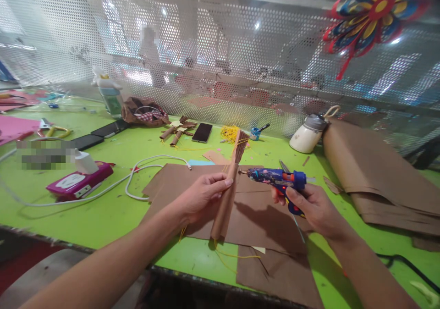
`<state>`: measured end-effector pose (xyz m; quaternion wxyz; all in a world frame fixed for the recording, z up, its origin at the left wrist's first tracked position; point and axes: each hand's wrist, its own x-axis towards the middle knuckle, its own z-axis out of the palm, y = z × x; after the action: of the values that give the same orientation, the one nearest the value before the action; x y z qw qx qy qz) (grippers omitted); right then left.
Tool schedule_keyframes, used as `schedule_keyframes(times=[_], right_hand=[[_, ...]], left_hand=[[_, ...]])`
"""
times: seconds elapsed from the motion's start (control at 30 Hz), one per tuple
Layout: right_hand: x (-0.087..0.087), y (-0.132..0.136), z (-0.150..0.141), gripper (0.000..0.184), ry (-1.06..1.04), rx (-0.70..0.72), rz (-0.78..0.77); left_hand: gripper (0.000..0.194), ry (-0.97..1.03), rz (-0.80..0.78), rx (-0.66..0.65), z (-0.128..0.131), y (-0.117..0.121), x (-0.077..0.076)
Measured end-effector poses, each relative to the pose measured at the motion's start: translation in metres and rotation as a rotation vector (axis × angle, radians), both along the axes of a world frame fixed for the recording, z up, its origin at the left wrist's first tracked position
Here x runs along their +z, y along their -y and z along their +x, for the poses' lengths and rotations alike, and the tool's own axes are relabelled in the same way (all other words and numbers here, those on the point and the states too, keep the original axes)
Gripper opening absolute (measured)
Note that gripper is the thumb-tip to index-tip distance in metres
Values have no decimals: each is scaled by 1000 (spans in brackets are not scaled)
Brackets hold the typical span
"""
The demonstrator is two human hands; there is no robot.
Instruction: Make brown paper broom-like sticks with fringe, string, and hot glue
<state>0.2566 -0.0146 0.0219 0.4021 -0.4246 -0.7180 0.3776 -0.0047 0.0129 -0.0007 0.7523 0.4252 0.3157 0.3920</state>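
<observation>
My left hand (202, 194) is closed round a rolled brown paper tube (224, 212), held tilted above the table. The tube's upper end carries a fringed bundle of brown paper strips (241, 145); thin yellow string (237, 255) trails from its lower end. In my right hand (314, 208) sits a blue hot glue gun (275, 177) with a small red light showing. Its metal nozzle points left and is close to the tube's upper part; whether they touch, I cannot tell. Brown paper sheets (185, 180) lie under both hands.
A purple power strip (80, 180) with a white cable (156, 157) lies left. Farther back are a phone (202, 133), yellow string (229, 134), finished-looking paper pieces (177, 130) and a small blue jar (255, 134). A white bottle (305, 137) and folded brown paper (374, 171) stand right.
</observation>
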Motion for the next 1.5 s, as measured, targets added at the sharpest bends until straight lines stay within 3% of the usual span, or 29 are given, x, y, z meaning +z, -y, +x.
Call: schedule_keyframes(times=[0.5, 1.17, 1.5], right_hand=[[-1, 0, -1, 29, -117, -7, 14], [0, 4, 0, 31, -52, 56, -19], [-1, 1, -1, 27, -112, 7, 17]], left_hand=[[28, -2, 49, -6, 0, 2, 5], [30, 7, 6, 15, -1, 0, 3], [25, 13, 12, 0, -1, 1, 4]])
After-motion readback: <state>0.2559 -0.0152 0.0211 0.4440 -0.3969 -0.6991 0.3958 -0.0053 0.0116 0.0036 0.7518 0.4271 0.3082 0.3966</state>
